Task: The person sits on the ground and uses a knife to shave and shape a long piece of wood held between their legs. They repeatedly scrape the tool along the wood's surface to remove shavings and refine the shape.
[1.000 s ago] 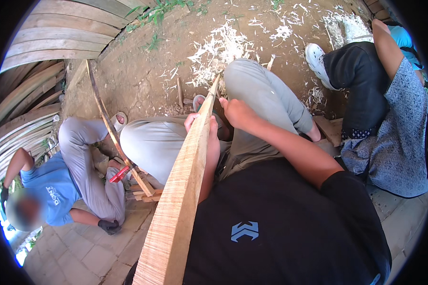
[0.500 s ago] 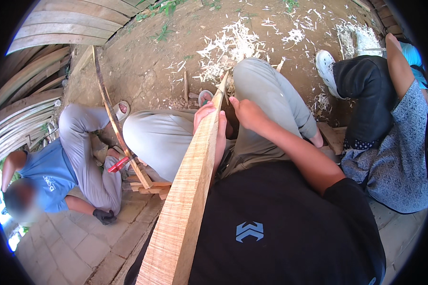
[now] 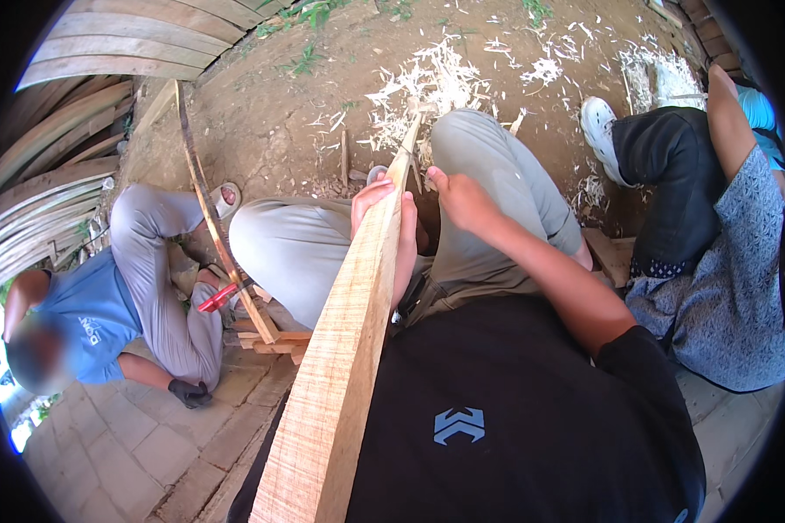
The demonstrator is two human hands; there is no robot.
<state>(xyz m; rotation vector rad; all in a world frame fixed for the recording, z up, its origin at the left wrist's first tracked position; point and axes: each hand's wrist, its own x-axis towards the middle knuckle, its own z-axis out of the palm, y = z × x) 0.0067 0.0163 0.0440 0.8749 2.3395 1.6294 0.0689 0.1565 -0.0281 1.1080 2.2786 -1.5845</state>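
- Clamped on wooden beam (image 3: 338,370) with left hand (image 3: 382,202): gripping from beneath, with fingers wrapped up its left side, close to the narrow end.
- Observed just right of that grip: right hand (image 3: 464,202), fingers curled, thumb extended; cannot tell what is held inside.
- Noted between right thumb and beam: thin strip (image 3: 417,177); cannot tell whether blade or sliver.
- Located across both grips' working space: beam slanting from thick end behind the left grip, past the torso's left side and out of view, to tapered tip ahead.
- Judged to be at the stage of paring the taper, on evidence of shavings (image 3: 436,83) heaped beyond the tip.
- For the next move, in judgement: needing a firm left hold, a steady beam angle, and right-hand travel along the tapered face, clear of the left fingers.
- Edges to watch: long square corners running back from the left grip; right knee (image 3: 475,144) just right of the tip, limiting sideways swing.
- Open room: bare dirt (image 3: 340,65) ahead of the tip, beyond the shavings.
- Tighter to the left of the grip: left knee (image 3: 270,240), then dark curved stick (image 3: 202,187), then co-worker in blue shirt (image 3: 96,305).
- Well right of the grip: another co-worker's white shoe (image 3: 597,131).
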